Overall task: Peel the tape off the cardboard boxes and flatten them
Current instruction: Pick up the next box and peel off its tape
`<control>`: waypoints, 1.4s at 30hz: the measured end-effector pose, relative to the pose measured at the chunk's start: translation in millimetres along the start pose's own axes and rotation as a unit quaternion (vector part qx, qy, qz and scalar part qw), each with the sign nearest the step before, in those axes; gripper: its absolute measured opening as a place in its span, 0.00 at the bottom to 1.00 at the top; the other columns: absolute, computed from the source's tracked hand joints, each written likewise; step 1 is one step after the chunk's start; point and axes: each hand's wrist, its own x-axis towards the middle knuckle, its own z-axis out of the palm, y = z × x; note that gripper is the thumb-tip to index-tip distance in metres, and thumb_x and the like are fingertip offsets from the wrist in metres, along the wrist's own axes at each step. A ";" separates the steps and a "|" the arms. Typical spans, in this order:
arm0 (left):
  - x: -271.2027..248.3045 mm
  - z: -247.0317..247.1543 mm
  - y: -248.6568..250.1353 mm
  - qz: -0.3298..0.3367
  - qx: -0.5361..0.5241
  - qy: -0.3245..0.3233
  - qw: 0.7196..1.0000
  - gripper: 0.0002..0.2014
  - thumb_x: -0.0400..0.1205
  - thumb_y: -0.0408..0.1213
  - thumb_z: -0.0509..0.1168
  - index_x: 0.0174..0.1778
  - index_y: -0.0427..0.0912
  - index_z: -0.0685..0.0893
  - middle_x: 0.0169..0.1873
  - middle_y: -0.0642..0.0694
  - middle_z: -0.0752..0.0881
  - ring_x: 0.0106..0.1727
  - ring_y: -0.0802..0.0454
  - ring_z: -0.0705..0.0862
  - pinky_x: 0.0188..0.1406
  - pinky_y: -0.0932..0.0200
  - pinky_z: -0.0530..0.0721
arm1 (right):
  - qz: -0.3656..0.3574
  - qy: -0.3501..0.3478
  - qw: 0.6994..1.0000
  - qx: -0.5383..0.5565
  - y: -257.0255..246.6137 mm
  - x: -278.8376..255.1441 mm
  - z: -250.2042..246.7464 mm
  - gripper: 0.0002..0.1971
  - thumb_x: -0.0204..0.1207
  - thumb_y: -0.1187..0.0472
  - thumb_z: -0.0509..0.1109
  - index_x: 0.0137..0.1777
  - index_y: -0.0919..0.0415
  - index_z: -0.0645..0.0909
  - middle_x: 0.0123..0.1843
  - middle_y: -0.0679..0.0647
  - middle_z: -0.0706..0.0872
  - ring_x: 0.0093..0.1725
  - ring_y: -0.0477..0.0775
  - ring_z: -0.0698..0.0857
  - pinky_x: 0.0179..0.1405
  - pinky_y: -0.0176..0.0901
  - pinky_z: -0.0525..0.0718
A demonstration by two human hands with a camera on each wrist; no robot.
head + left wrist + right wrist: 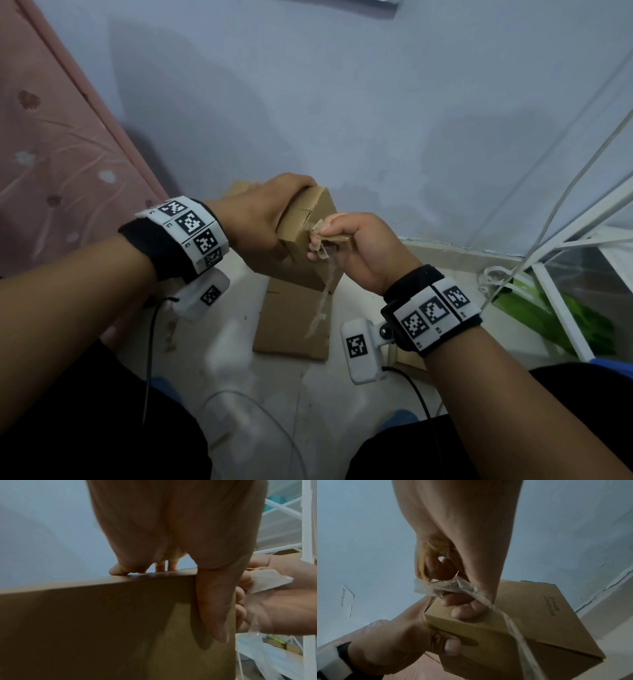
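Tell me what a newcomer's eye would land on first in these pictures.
First, the small cardboard box held up at the centre of the head view, the left hand gripping its top and side. Next, the right hand beside it pinching a crumpled strip of clear tape that trails downward. Below them, a flattened box lies on the pale floor.

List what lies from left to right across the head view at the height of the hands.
Pink bedding → left wrist band → left hand → held cardboard box → crumpled tape → right hand → white wire rack.
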 end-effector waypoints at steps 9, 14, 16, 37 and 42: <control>-5.9 -11.4 -9.2 -0.018 -0.159 0.007 0.987 0.63 0.52 0.48 0.88 0.80 0.67 0.57 0.71 0.57 0.76 0.67 0.52 0.83 0.58 0.41 0.90 | -0.029 0.004 0.991 0.133 -4.8 2.9 -5.0 0.09 0.61 0.72 0.59 0.23 0.65 0.76 0.30 0.62 0.76 0.35 0.62 0.78 0.46 0.55 0.85; -5.5 -21.9 -11.1 -0.012 -0.155 0.016 0.988 0.61 0.55 0.42 0.88 0.79 0.65 0.58 0.70 0.53 0.76 0.66 0.52 0.83 0.56 0.42 0.91 | -0.022 0.045 0.989 0.140 -12.8 4.5 -7.0 0.11 0.68 0.74 0.53 0.29 0.65 0.74 0.30 0.62 0.76 0.33 0.60 0.78 0.50 0.56 0.89; -4.4 -21.7 -12.7 -0.024 -0.132 0.020 0.991 0.61 0.56 0.37 0.89 0.80 0.62 0.58 0.70 0.52 0.75 0.66 0.51 0.82 0.58 0.43 0.90 | -0.025 0.090 0.988 0.121 -12.2 7.3 -7.2 0.12 0.72 0.76 0.52 0.33 0.65 0.73 0.33 0.62 0.76 0.32 0.59 0.80 0.49 0.58 0.91; -8.8 -18.9 -13.9 -0.070 -0.094 0.096 0.988 0.61 0.57 0.44 0.90 0.82 0.46 0.59 0.68 0.49 0.77 0.64 0.50 0.79 0.61 0.53 0.79 | -0.069 0.158 0.985 -0.004 -17.7 11.2 -24.2 0.12 0.82 0.51 0.67 0.54 0.60 0.82 0.35 0.50 0.77 0.31 0.49 0.67 0.28 0.42 0.74; -8.6 -11.6 -14.7 -0.071 -0.081 0.072 0.992 0.60 0.54 0.50 0.89 0.79 0.51 0.60 0.65 0.51 0.78 0.63 0.50 0.81 0.62 0.45 0.83 | -0.089 0.138 0.979 0.120 -23.9 10.3 -20.8 0.22 0.75 0.35 0.74 0.59 0.49 0.80 0.43 0.51 0.76 0.44 0.56 0.78 0.58 0.56 0.87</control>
